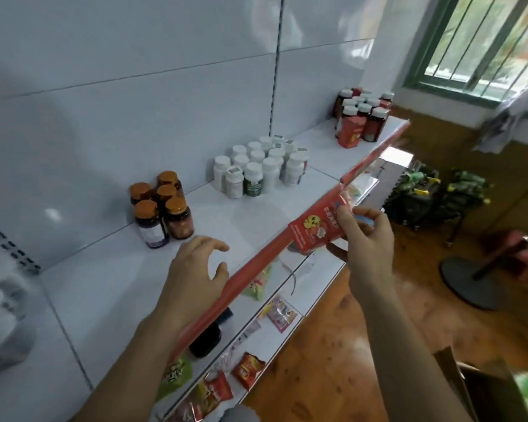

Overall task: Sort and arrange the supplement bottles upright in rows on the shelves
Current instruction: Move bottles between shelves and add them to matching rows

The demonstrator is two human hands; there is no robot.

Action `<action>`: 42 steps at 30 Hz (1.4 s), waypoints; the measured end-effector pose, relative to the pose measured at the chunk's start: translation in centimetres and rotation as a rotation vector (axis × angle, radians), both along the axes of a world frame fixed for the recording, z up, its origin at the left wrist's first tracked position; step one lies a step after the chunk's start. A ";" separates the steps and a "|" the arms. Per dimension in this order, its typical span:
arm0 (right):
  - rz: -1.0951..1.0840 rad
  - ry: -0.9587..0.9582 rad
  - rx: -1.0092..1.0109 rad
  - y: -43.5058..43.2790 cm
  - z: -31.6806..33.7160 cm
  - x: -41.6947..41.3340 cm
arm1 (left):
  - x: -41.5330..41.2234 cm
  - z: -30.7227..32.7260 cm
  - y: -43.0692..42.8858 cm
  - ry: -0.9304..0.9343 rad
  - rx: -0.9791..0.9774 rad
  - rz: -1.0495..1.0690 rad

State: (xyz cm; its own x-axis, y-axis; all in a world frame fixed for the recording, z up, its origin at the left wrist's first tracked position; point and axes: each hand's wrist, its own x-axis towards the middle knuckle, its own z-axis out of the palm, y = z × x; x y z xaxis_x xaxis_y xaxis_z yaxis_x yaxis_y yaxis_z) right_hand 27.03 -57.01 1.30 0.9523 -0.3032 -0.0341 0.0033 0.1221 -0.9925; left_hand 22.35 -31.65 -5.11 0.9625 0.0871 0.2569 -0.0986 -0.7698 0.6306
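Head view, itemised.

Top shelf [110, 287]: white board with a red price strip [247, 269] along its front edge.

Orange-capped bottles [162, 205]: five, amber, upright. They stand in a tight cluster at the back left of the top shelf.

White bottles [256, 169]: an upright cluster at mid-shelf, in rough rows running back toward the wall panel. One at the front carries a dark green label.

Brown bottles [363, 111]: white-capped, upright, grouped at the far right end. A red box [351, 132] stands upright against their front.

Red carton [314, 231]: printed with a cartoon face and tilted. It is held in the air over the price strip, well apart from all three bottle groups.

Right hand [366, 239]: grips the carton's right end, thumb beneath and fingers curled over the top.

Left hand [195, 269]: fingers spread and lightly bent, holding nothing. It is over bare shelf just behind the strip, near the orange-capped bottles but apart from them. Contact with the board cannot be told.

Lower shelf [317, 278]: snack packets [247, 370] lie flat and scattered. A dark bottle [206, 338] is partly hidden under the strip.

Surroundings: wooden floor [333, 345], a round stand base [470, 281], crates of green bottles [424, 187] and a barred window [485, 41].
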 end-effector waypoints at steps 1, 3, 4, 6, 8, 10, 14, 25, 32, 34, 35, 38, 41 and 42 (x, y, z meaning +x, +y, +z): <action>-0.017 0.002 -0.001 -1.2 -0.2 1.4 | 1.9 -0.1 -1.2 0.006 0.008 -0.025; -0.039 0.010 0.002 -3.4 -0.6 4.6 | 5.8 -0.1 -3.5 0.015 0.029 -0.059; -0.044 0.010 0.004 -4.5 -0.8 6.4 | 7.9 -0.1 -4.5 0.016 0.037 -0.071; -0.047 0.001 -0.002 -6.5 -1.1 10.5 | 12.3 -0.1 -6.4 0.014 0.043 -0.082; -0.041 -0.031 -0.031 -8.3 -1.3 15.1 | 16.7 -0.1 -8.3 0.004 0.030 -0.085; -0.037 -0.040 -0.062 -10.0 -1.5 20.0 | 21.2 0.0 -10.3 -0.020 0.014 -0.079; -0.006 -0.032 -0.155 -13.2 -2.0 29.8 | 28.6 1.7 -14.0 -0.079 -0.009 -0.095; 0.157 -0.169 -0.979 -15.4 -3.6 50.4 | 36.0 3.6 -12.6 -0.149 0.073 0.335; 0.267 -0.521 -1.073 -12.4 -4.5 50.6 | 35.1 2.6 -14.1 -0.127 0.135 0.568; 0.562 -0.625 -0.927 -9.6 -5.0 49.4 | 34.6 2.5 -16.0 -0.088 0.133 0.544; 0.726 -0.632 -0.864 -8.2 -5.3 48.7 | 34.4 2.3 -17.0 -0.062 0.136 0.524; 1.055 -0.589 -0.767 -5.4 -6.5 47.1 | 34.4 1.6 -19.0 -0.002 0.193 0.537; 1.127 -0.566 -0.679 -4.7 -7.6 46.5 | 34.9 1.5 -19.7 -0.051 0.183 0.602; 1.114 -0.574 -0.682 -4.7 -7.7 46.6 | 35.0 1.5 -19.8 -0.061 0.182 0.615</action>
State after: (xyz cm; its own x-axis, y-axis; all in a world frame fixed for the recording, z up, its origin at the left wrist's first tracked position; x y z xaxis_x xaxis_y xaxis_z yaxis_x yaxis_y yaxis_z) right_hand 73.63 -61.76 -6.40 0.5319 0.8001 0.2775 0.6397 -0.1649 -0.7507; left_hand 57.33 -51.45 -3.58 0.7342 0.5679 0.3721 0.3633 -0.7915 0.4914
